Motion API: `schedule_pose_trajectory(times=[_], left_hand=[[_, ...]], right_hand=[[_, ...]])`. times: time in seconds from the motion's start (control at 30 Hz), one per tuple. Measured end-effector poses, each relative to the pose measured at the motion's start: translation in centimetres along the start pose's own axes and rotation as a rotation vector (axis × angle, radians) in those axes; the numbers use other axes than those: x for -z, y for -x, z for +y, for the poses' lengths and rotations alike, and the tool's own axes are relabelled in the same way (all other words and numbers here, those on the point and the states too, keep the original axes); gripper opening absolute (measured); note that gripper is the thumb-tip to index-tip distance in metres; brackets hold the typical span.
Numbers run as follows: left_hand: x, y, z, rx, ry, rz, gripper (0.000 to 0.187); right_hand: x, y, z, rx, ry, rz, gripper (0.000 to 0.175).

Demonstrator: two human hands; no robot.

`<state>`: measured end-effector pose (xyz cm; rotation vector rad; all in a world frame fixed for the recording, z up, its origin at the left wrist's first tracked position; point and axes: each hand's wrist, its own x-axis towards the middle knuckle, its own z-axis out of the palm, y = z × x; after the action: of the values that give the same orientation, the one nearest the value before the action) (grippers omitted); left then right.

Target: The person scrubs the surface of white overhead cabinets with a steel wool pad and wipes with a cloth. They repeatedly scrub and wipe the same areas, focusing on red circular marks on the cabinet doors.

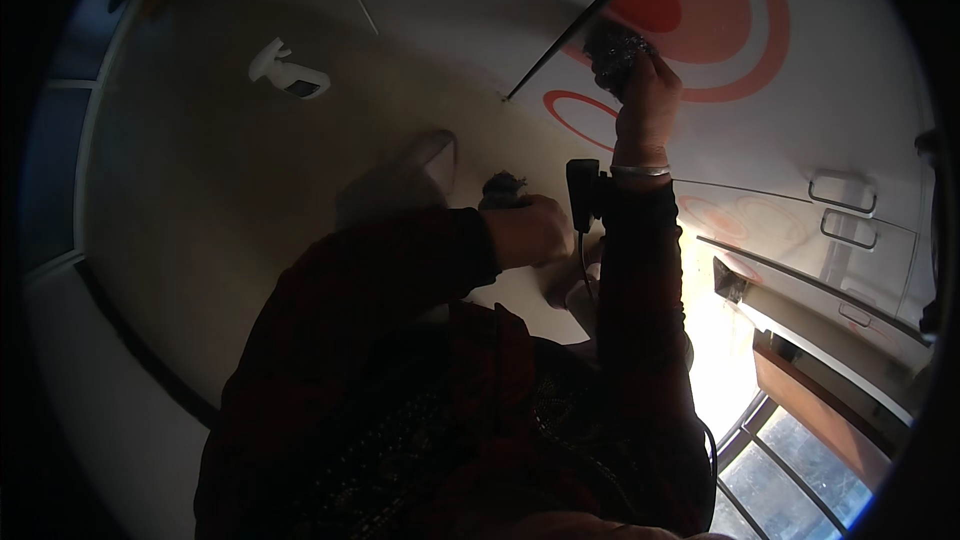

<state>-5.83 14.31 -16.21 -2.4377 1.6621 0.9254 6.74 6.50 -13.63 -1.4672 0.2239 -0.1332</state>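
My right hand (649, 101) is raised to the glossy white panel (720, 131) with red ring patterns. Its fingers grip a dark, crumpled, glinting wad (616, 56), perhaps a scouring pad or cloth, which appears pressed to the panel. Lower and nearer my body, my left hand (532, 231) is closed around a dark, ragged bundle (502, 190), whose material is too dim to tell. A bangle (640, 171) circles my right wrist, and a black device (583, 195) with a cable sits beside it.
A white spray bottle (289, 75) lies on the floor (195, 165) at upper left. A dark-edged gap (585, 19) divides the patterned panels. Metal handles (844, 193) stick out at right. Bright light comes from the lower right, near a barred window (795, 465).
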Motion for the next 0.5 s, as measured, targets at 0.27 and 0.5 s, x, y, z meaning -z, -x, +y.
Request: schedule_pose_trajectory(times=[0.27, 0.5], left_hand=[[1.0, 0.8, -0.5, -0.043, 0.135, -0.122, 0.010], [-3.5, 2.9, -1.0, -0.101, 0.353, 0.730, 0.007]], right_hand=[[-0.3, -0.6, 0.7, 0.080, -0.084, -0.120, 0.026], [-0.3, -0.5, 0.2, -0.143, 0.037, -0.149, 0.023]])
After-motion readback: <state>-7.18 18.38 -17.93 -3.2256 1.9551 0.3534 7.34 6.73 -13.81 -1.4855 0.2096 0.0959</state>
